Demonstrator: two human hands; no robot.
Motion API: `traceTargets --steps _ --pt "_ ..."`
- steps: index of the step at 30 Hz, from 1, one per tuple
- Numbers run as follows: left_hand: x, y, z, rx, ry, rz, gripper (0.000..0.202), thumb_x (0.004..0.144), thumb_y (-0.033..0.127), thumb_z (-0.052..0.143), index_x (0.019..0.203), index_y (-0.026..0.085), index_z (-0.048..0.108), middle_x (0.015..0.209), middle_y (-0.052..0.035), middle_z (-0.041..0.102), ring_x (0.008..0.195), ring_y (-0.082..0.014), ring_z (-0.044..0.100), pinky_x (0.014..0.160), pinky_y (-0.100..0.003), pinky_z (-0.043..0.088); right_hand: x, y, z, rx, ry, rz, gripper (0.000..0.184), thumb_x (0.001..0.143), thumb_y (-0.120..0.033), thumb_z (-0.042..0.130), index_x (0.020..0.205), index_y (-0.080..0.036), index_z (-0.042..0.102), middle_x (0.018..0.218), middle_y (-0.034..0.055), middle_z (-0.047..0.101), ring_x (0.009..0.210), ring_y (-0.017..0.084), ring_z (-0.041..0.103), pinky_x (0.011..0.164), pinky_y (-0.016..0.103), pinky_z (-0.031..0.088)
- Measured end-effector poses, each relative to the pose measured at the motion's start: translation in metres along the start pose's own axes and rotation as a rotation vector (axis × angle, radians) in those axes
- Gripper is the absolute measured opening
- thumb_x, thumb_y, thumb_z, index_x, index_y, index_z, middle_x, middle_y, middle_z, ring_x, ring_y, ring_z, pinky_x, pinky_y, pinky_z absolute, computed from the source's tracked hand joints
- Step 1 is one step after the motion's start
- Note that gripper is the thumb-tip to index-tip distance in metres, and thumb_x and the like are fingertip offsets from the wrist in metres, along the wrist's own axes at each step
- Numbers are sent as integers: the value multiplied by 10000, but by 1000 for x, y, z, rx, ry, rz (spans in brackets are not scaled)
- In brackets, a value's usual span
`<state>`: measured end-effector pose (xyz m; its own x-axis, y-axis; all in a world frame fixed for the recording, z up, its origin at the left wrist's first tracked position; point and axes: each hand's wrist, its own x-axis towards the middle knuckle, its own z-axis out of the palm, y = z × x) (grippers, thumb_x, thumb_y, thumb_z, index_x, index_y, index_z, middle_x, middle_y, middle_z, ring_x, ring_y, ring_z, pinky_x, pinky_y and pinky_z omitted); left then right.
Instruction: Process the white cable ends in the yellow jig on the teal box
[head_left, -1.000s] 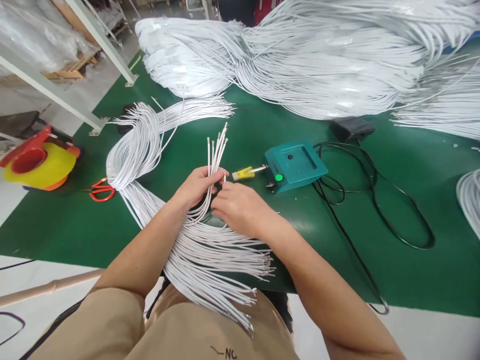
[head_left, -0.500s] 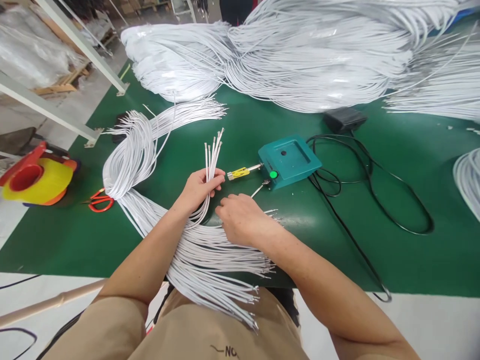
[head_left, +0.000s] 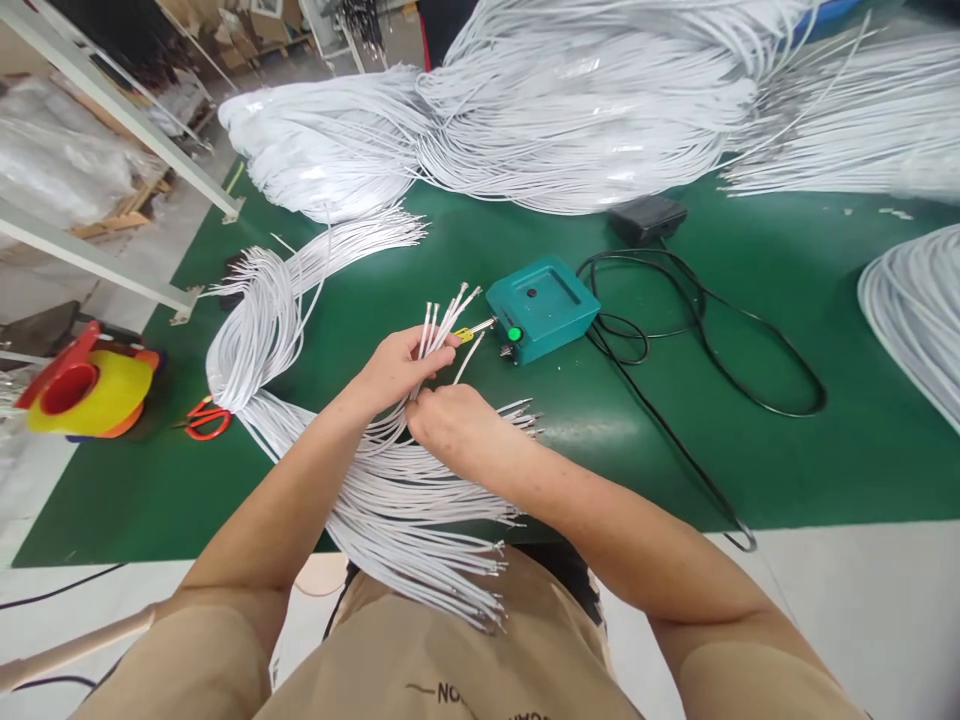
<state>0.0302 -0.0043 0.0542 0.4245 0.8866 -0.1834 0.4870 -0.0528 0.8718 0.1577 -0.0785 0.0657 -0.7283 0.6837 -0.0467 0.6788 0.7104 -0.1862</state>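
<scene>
My left hand (head_left: 412, 362) is closed around several white cables (head_left: 448, 318), their ends pointing up and away from me. Close beside it, my right hand (head_left: 454, 425) pinches a single white cable (head_left: 470, 357) whose tip stands up between the hands and the teal box. That teal box (head_left: 546, 308) has a lit green button and a small metal connector on its near side. A yellow-labelled plug (head_left: 466, 334) sticks out from its left, partly hidden behind the cables. Below my hands, a fan of loose white cables (head_left: 420, 500) reaches over the table's near edge.
Large cable bundles (head_left: 585, 120) lie along the back of the green table (head_left: 645, 450). A black adapter (head_left: 646, 220) and its cord sit right of the box. Orange-handled scissors (head_left: 208, 420) and a yellow tape roll (head_left: 120, 390) are at left, near a metal frame (head_left: 105, 255).
My right hand has drawn its cable away from the box's connector and moved left, up against my left hand. The camera view has also shifted a little.
</scene>
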Motion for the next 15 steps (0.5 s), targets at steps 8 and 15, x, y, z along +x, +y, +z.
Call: traceTargets --steps 8,15 --pt "2 12 2 -201 86 -78 513 616 441 821 1041 185 692 972 -63 697 737 -130 585 531 -203 375 1 -13 4 -6 102 -56 266 830 12 460 934 -73 690 851 137 711 785 240 694 589 320 502" --pt "-9 13 -1 -182 117 -113 411 630 462 808 903 164 736 901 -72 693 732 -136 564 591 -236 406 1 -19 12 -2 167 -113 290 808 39 452 867 -98 701 794 112 715 770 231 695 587 317 494"
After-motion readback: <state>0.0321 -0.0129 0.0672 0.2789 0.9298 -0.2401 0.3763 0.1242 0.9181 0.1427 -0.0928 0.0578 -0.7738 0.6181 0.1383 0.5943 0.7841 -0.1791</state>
